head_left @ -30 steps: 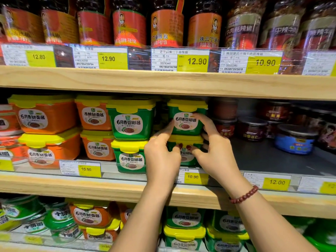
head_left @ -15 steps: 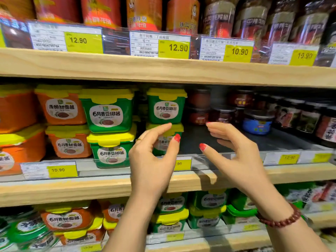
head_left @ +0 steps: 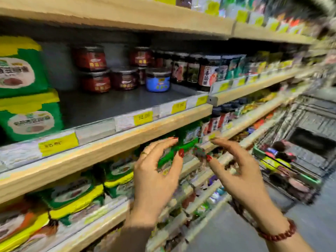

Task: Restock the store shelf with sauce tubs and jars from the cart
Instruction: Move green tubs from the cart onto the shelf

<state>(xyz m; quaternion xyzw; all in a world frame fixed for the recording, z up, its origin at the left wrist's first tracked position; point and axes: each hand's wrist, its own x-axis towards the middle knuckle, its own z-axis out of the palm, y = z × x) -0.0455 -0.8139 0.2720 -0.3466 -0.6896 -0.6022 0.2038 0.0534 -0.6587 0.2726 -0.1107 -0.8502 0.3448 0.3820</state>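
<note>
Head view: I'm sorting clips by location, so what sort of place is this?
Most likely a grocery store aisle: wooden shelves stocked with sauce tubs and jars, yellow price tags along their edges, and a loaded cart at right.

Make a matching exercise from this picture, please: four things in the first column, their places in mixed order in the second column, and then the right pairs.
Things
1. green tubs
2. blue-label jar
3. cart
4. bead bracelet

Places
A. on the wrist of the right hand
B. stacked at the left end of the middle shelf
C. in the aisle, far right
D. on the middle shelf beside the dark red jars

Pairs: 1-B, 2-D, 3-C, 4-A
</note>
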